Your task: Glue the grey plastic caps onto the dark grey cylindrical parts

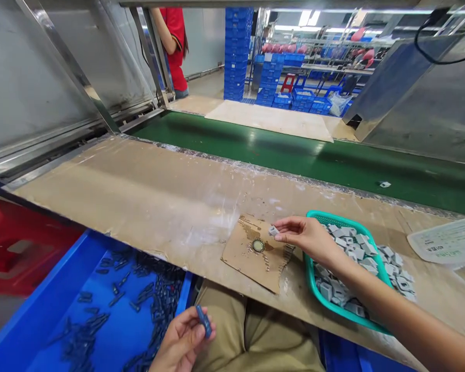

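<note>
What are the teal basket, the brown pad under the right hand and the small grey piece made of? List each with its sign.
Teal basket: looks like moulded plastic, smooth glossy rim.
Brown pad: corrugated cardboard, matte, torn edge and scuffed marks.
Small grey piece in the right hand: probably plastic, matte and blocky; too small to be sure.

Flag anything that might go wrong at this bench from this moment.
1. The right hand pinches a small grey part only at its fingertips above the cardboard scrap; it could slip and bounce off.
2. The teal basket is heaped with grey parts, and the forearm lies across it; a nudge might spill some.
3. The left hand holds a blue piece over the lap, beside the blue bin; dropped, it may miss the bin.
</note>
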Motion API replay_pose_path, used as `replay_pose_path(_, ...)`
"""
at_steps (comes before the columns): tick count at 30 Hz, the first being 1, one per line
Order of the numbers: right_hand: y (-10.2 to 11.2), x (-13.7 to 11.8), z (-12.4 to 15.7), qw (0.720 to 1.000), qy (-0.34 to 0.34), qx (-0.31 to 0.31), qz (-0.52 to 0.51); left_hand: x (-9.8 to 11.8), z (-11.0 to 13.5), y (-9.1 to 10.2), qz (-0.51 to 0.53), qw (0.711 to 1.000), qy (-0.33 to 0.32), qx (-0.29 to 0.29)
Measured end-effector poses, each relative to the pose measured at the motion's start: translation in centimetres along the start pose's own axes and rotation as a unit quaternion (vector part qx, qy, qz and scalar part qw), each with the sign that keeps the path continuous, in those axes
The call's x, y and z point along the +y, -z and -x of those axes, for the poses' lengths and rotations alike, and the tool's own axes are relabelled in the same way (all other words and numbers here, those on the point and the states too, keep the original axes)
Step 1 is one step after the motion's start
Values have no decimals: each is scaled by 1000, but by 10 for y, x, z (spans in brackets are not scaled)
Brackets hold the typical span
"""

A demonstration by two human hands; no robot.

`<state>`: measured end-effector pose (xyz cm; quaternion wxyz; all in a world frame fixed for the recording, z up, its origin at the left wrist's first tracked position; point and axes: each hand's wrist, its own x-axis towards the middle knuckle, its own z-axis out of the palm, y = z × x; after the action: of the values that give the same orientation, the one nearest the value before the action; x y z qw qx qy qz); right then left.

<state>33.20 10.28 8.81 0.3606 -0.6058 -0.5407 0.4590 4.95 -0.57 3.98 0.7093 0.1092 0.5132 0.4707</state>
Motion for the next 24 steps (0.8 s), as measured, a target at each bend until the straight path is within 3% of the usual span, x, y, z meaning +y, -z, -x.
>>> replay_pose_path(8, -16, 9, 1, 970, 142, -13, 199, -10, -12, -6, 50, 991, 56, -107)
replay_pose_path(15, -18, 11, 0, 952, 170, -51, 249, -15, -11, -15, 46, 986, 70, -141)
replay_pose_path(24, -20, 14, -2, 945, 177, -63, 268, -16, -11, -17, 48, 987, 82, -126)
